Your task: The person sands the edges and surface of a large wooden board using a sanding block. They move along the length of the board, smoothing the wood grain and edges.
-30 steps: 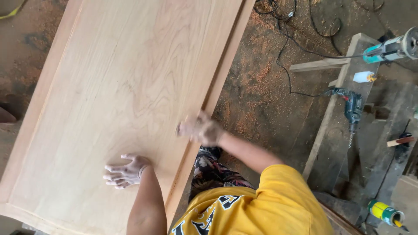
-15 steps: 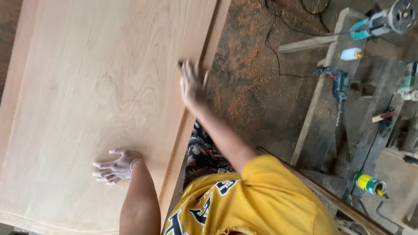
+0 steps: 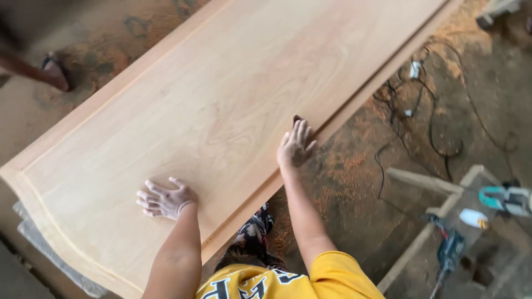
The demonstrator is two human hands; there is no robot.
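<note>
From above, a long pale wooden panel (image 3: pixel 221 111) with a raised border runs slantwise across the view, over a floor strewn with sawdust (image 3: pixel 343 166). The left hand (image 3: pixel 165 200) lies flat on the panel near its near edge, fingers spread and holding nothing. The right hand (image 3: pixel 295 147) presses a small dark sanding pad (image 3: pixel 297 118) onto the board just inside the border, fingers laid out over it, not curled round. Black cables (image 3: pixel 432 133) snake over the floor to the right. A drill (image 3: pixel 450 250) and a teal power tool (image 3: pixel 501 198) sit on a rough bench (image 3: pixel 421 182) at the lower right.
</note>
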